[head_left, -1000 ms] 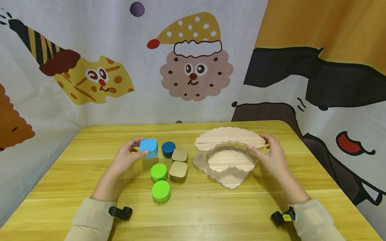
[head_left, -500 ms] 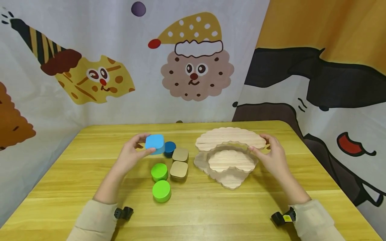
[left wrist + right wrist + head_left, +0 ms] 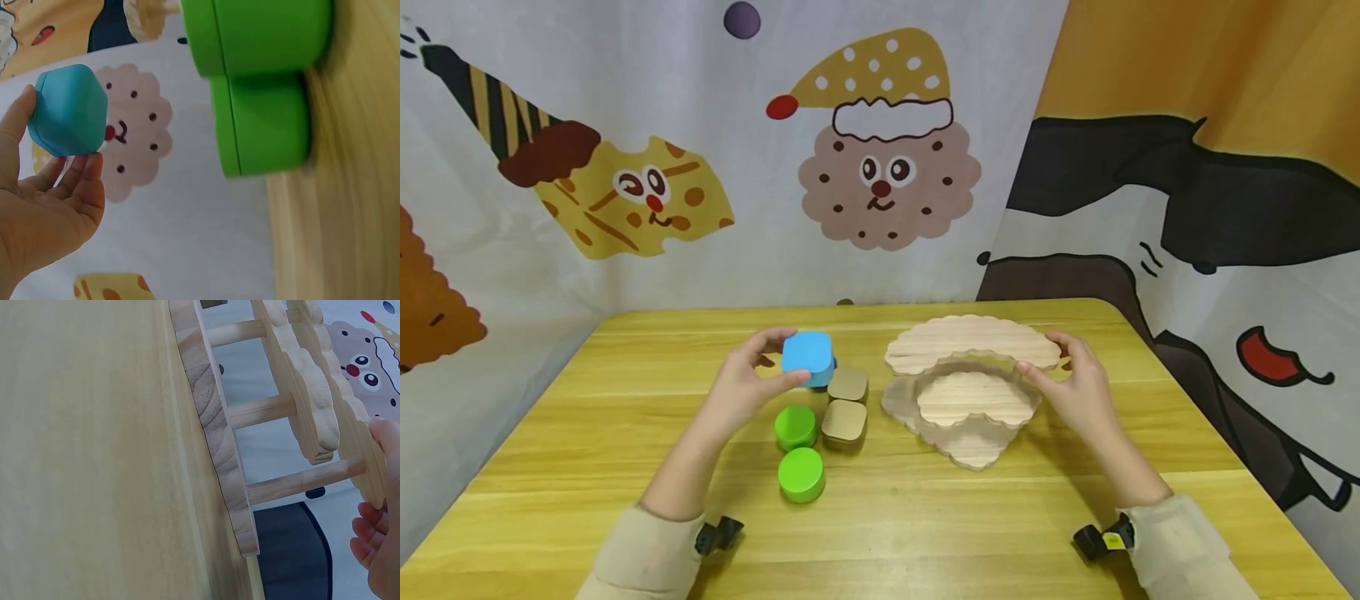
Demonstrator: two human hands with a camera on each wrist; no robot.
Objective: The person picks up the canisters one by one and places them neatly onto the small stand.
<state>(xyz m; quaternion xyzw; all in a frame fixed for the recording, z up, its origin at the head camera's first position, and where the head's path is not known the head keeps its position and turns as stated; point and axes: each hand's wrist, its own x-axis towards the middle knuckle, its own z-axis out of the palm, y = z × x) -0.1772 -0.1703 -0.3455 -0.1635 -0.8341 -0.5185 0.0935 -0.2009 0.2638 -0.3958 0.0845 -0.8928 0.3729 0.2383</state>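
My left hand (image 3: 741,383) holds a small light blue box (image 3: 806,355) with rounded corners, pinched between thumb and fingers above the table. A lid seam runs along the box (image 3: 70,111) in the left wrist view. Behind it, a dark blue round box is almost wholly hidden. My right hand (image 3: 1081,387) grips the right end of the top tier (image 3: 970,340) of a scalloped wooden stand. Under that sit a smaller tier (image 3: 976,400) and a base (image 3: 976,455). Round posts (image 3: 306,479) join the tiers in the right wrist view.
Two tan rounded-square boxes (image 3: 844,421) stand between the light blue box and the stand. Nearer the front are two round green boxes (image 3: 801,474), one behind the other. The wooden table (image 3: 925,542) ends at a printed curtain (image 3: 700,83).
My left hand has carried the light blue box rightward and slightly away, until it covers the dark blue one. The right hand keeps its grip, and the stand has not moved.
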